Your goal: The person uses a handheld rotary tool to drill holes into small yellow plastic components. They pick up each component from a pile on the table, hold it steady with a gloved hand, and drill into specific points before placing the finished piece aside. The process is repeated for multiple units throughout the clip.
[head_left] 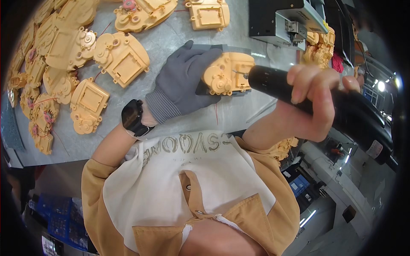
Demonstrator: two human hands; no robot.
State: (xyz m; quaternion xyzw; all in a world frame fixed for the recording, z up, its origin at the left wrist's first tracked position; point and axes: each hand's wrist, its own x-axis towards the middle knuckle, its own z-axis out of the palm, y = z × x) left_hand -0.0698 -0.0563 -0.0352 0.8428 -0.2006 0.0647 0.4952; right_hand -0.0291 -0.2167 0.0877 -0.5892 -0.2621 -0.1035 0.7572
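A yellow plastic gear housing (222, 76) lies in front of me, seated on a dark block (201, 88) that shows around its edges. My left hand (181, 74), in a grey knitted glove, is closed over the housing's left side, thumb and fingers along its edges. In my bare right hand (315, 96) is a black electric screwdriver (268, 81), the fingers wrapped round its body. Its thin bit points left and reaches the housing's right part. Whether the tip sits in a screw is too small to tell.
More yellow housings (121, 59) are spread on the grey metal table (171, 121), heaped densely at the left; some carry thin red wires. A black and silver machine (290, 23) stands at the back right. Another heap of yellow parts (318, 51) lies beyond it. Blue crates (64, 217) are at lower left.
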